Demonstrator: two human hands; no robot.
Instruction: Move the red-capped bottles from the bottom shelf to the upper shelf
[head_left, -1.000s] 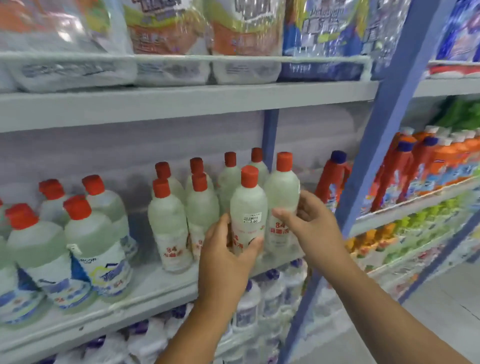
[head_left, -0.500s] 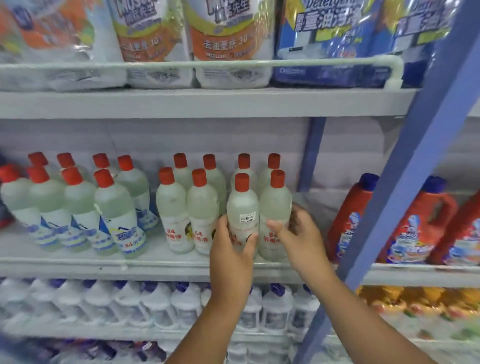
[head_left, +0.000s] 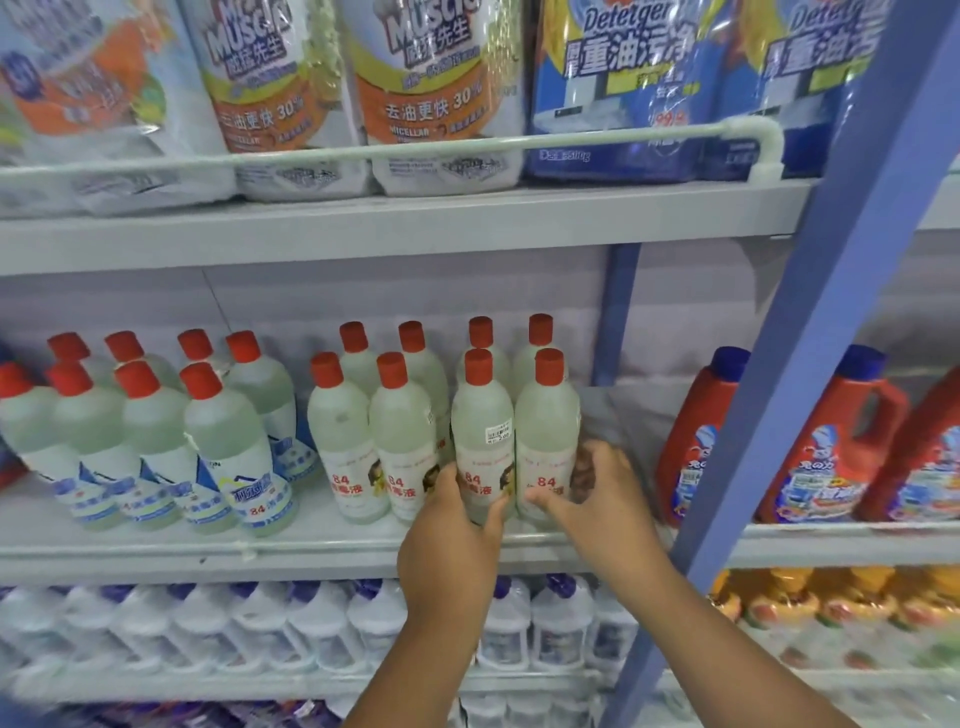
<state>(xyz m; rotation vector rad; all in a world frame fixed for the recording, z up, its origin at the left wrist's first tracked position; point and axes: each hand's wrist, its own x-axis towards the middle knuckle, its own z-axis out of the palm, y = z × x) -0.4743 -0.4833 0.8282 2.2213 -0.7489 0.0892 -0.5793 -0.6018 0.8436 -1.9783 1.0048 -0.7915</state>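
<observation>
Hands (head_left: 457, 525) (head_left: 597, 499) each clasp one red-capped bottle (head_left: 480, 426) (head_left: 545, 426).

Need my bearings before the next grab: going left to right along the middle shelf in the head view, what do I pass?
Blue-label red-capped bottles → red-label 84 bottles → left hand gripping the bottle with the price sticker → right hand on the bottle beside it → blue upright → red jugs.
</observation>
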